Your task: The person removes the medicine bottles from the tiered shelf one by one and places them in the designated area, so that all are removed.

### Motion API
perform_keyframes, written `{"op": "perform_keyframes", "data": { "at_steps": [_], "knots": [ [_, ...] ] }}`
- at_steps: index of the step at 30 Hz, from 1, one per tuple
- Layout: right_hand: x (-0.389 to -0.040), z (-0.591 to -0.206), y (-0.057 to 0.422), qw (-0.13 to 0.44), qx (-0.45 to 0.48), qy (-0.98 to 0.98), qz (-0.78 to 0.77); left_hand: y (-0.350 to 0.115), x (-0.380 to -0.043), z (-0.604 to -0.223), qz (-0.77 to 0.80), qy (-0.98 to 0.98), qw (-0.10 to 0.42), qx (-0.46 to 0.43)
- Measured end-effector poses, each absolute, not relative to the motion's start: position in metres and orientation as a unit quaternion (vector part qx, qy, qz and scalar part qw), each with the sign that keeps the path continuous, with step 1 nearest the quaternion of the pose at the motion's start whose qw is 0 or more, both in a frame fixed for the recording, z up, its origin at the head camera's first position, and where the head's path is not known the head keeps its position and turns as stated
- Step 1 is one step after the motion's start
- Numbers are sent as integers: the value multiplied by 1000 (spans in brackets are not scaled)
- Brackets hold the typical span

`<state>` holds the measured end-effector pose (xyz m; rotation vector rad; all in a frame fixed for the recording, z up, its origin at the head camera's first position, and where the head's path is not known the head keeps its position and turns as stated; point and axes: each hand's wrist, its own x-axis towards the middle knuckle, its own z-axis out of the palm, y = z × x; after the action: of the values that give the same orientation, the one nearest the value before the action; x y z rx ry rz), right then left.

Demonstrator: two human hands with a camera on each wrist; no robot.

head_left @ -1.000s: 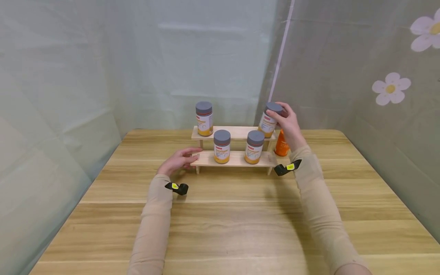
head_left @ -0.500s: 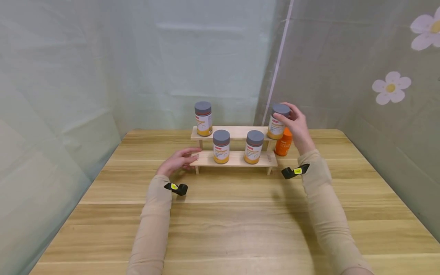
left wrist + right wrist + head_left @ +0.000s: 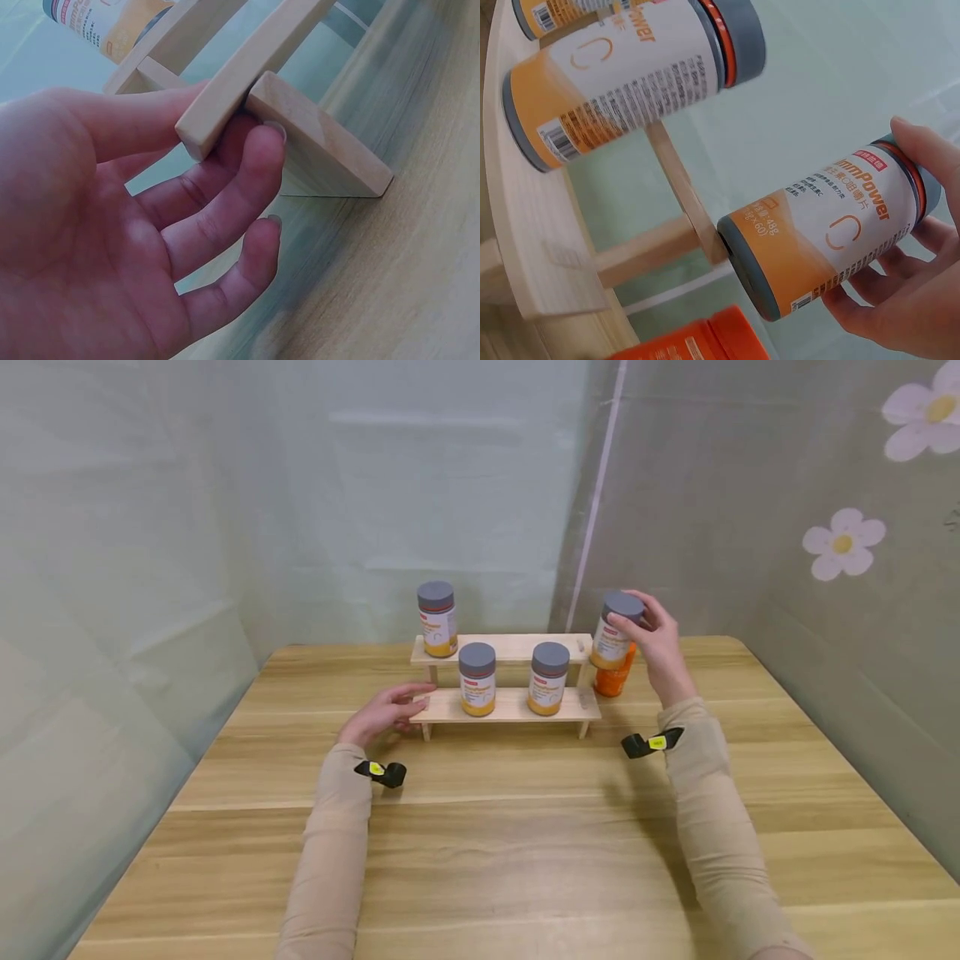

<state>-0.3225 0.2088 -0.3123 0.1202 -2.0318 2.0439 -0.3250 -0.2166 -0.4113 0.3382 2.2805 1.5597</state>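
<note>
My right hand (image 3: 658, 642) grips a grey-lidded vitamin C bottle (image 3: 611, 642) by its upper part, off the right end of the upper shelf (image 3: 510, 647). In the right wrist view the held bottle (image 3: 832, 225) shows its white and orange label, and its base is close to the shelf's end. My left hand (image 3: 382, 714) holds the left end of the lower shelf (image 3: 510, 706) of the wooden two-tier rack; in the left wrist view the thumb lies above the board (image 3: 247, 75) and curled fingers are below it. Two matching bottles (image 3: 477, 681) stand on the lower tier, and one bottle (image 3: 437, 620) on the upper left.
An orange bottle (image 3: 611, 681) stands on the wooden table (image 3: 495, 860), right of the rack and partly hidden behind the held bottle. Pale curtains (image 3: 465, 485) hang behind and at both sides of the table.
My right hand has carried the bottle rightward from over the right part of the upper shelf to beyond its end. The left hand keeps its hold on the lower shelf.
</note>
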Motion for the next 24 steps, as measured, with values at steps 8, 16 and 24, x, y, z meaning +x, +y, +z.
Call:
{"op": "perform_keyframes", "data": {
  "at_steps": [8, 16, 24],
  "knots": [
    [-316, -320, 228, 146, 47, -695, 702, -215, -325, -410, 548, 809, 177, 119],
    [-311, -324, 244, 160, 44, -677, 717, -217, -326, -410, 550, 808, 177, 117],
    [-306, -328, 261, 172, 6, -662, 730, -217, -325, -412, 549, 808, 180, 116]
  ]
}}
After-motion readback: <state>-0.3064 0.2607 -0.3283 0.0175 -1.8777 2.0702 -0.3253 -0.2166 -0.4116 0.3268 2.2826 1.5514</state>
